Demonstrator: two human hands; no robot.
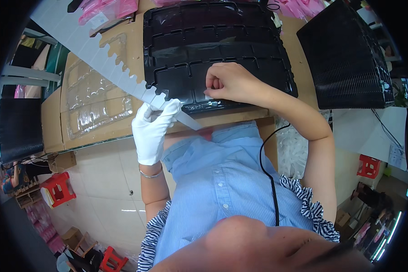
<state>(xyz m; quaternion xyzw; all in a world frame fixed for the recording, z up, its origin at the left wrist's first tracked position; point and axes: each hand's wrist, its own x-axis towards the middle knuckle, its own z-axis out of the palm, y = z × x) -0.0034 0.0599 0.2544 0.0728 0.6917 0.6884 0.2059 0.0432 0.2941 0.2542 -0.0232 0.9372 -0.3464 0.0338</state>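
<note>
My left hand (153, 132), in a white glove, is closed on a long white strip (99, 54) that looks like label backing paper. The strip runs up to the far left, with notches along one edge, and its short end hangs past my fingers. My bare right hand (233, 82) is pinched over the near edge of a black plastic tray (190, 43). A small white piece (207, 95), seemingly a label, shows at its fingertips. Beside it, small light marks (213, 104) lie on the tray's near rim; I cannot make out what they are.
The tray rests on a cardboard-covered table (138, 119). To its left lies a clear plastic tray (99, 111). A tall stack of black trays (349, 63) stands at the right. Pink bags (109, 11) lie at the far side. A black cable (264, 156) hangs across my right side.
</note>
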